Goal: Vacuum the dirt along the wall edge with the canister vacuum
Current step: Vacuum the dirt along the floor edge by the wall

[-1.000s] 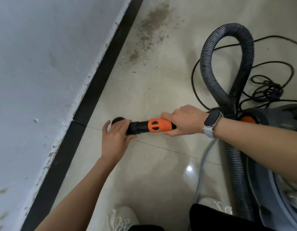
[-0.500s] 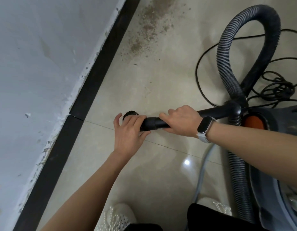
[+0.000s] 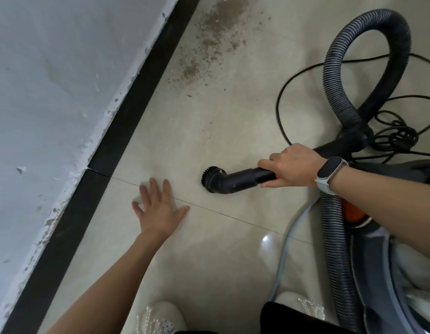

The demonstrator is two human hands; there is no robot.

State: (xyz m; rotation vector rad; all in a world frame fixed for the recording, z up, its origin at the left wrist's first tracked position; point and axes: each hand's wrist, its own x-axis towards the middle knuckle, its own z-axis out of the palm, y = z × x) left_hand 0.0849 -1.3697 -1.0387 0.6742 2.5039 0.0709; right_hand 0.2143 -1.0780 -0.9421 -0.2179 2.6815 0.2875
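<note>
The right hand (image 3: 291, 166) is curled around the black nozzle tube (image 3: 242, 180), whose round brush head (image 3: 212, 175) is held low over the beige tiled floor (image 3: 209, 249). The left hand (image 3: 158, 209) is spread flat, holding nothing. No writing is legible. The dirt (image 3: 209, 44) lies farther ahead beside the black skirting (image 3: 136, 92); the canister vacuum (image 3: 390, 261) sits right.

The single head-worn camera looked steeply down from close above, facing the tiled floor (image 3: 209, 131) beside the wall (image 3: 52, 92), with both forearms reaching into view.
</note>
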